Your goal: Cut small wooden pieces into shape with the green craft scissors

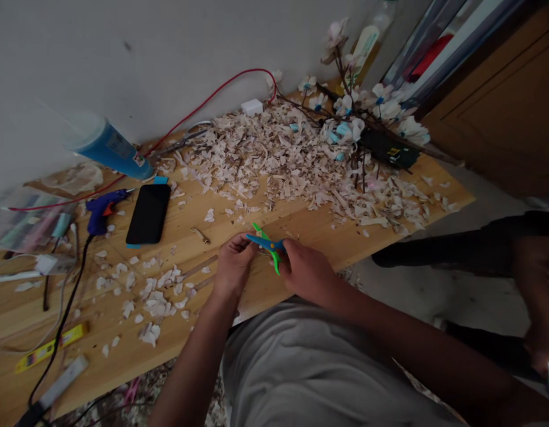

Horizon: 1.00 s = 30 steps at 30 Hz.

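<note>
Near the table's front edge, my right hand (305, 268) grips a pair of scissors (271, 244) with blue and green parts. The scissors' blades stand apart and point toward my left hand (236, 261). My left hand is closed, its fingertips pinched together right at the blades. Whatever it pinches is too small and too hidden to make out. A short brown twig piece (200, 235) lies on the wood to the left of my left hand. Pale, petal-like scraps (159, 303) are scattered farther left.
A large heap of pale shavings (274, 154) covers the table's back. Branches with white flowers (345, 107) lie at back right. At left are a phone (149, 213), a blue glue gun (103, 207), a blue bottle (118, 151) and a yellow cutter (52, 347). Another person's legs (452, 249) are at right.
</note>
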{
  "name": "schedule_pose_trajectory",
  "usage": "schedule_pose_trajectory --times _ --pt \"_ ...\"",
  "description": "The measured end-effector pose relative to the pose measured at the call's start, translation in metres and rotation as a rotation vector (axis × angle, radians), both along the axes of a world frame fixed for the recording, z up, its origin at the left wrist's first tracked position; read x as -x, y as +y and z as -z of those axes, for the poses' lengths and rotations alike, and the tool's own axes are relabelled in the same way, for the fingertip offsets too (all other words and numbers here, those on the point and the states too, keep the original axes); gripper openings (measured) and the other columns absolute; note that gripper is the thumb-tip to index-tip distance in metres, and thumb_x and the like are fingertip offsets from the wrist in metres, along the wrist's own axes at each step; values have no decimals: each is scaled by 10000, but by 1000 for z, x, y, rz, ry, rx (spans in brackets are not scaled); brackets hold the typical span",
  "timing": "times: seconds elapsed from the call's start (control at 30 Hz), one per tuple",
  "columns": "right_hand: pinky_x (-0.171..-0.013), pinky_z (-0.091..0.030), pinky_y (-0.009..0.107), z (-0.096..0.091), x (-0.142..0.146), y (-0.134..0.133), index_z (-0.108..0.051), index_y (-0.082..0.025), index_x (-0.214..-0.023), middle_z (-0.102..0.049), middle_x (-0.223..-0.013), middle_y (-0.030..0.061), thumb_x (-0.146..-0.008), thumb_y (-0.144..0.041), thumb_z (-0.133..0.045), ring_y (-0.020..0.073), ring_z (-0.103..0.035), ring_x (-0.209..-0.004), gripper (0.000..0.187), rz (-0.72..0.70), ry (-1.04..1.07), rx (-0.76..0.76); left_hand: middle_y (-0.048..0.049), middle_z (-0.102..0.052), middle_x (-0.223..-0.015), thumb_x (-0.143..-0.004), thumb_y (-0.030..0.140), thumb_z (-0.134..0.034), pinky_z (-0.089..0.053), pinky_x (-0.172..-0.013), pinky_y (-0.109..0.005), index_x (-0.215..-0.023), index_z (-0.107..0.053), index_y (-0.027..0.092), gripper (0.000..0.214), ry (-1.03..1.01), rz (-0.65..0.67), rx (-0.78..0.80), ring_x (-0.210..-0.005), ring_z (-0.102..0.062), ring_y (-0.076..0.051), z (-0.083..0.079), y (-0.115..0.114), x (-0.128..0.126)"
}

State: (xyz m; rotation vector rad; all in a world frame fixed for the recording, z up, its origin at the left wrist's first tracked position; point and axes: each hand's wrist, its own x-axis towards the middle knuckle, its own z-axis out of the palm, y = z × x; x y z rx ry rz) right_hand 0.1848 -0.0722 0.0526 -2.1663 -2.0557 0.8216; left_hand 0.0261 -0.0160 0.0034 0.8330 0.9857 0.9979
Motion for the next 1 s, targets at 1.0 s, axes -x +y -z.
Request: schedule_pose_trajectory --times 1.0 --pt "-665 -304 303 5 -3 1 -534 -175 -1015 -664 -1018 76 -888 -245 -522 217 -635 -892 146 -20 31 -20 21 -639 -679 -666 307 -819 -454 -676 -232 -768 -677 178 218 -1 25 -6 -632 -558 -110 -2 1 -2"
